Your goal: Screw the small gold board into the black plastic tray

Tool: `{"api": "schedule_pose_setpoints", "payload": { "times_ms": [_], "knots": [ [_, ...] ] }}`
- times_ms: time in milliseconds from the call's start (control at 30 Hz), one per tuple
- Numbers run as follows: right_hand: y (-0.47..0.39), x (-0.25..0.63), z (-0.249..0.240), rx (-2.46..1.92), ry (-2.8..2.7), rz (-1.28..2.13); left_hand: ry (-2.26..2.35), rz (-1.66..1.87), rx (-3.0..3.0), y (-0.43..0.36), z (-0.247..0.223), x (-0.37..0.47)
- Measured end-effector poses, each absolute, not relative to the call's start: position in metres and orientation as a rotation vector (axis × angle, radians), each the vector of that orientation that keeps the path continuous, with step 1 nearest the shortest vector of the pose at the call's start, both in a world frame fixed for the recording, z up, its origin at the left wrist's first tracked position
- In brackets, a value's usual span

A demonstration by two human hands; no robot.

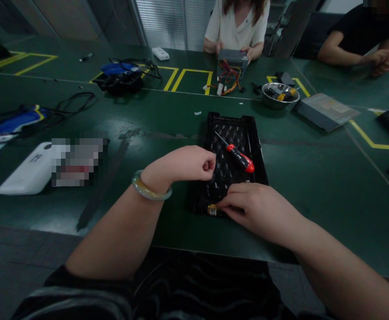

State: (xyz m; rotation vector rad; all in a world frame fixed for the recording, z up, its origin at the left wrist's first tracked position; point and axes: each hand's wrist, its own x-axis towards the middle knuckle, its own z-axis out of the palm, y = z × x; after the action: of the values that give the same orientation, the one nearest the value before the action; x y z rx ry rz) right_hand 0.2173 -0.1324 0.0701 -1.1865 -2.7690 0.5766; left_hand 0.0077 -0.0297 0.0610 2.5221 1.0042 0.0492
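A black plastic tray [219,186] with a bumpy floor lies before me. Across its right half rests a screwdriver [241,158] with a red and black handle, its shaft pointing to the far left. My left hand [194,162], a bangle on its wrist, is curled closed over the tray's left side; whatever its fingers hold, if anything, is hidden. Down at the near end of the tray, my right hand [257,206] pinches the edge of a small yellow and silver piece [212,210]. That piece is too small to name.
On the left lie a white device [27,171], a blurred-out object [79,162] and a blue item with black cables [12,122]. Ahead right stand a metal bowl [276,104] of tools and a grey metal panel [327,112]. Opposite, a person handles a wired metal box [230,60]; another sits right.
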Motion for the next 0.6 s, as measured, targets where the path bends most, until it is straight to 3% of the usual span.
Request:
{"api": "schedule_pose_setpoints", "payload": {
  "times_ms": [600],
  "knots": [
    [-0.1318, 0.2177, 0.0692, -1.201, -2.776, 0.582, 1.018, 0.022, 2.517, -0.0298, 0.0629, 0.0094]
  ]
}}
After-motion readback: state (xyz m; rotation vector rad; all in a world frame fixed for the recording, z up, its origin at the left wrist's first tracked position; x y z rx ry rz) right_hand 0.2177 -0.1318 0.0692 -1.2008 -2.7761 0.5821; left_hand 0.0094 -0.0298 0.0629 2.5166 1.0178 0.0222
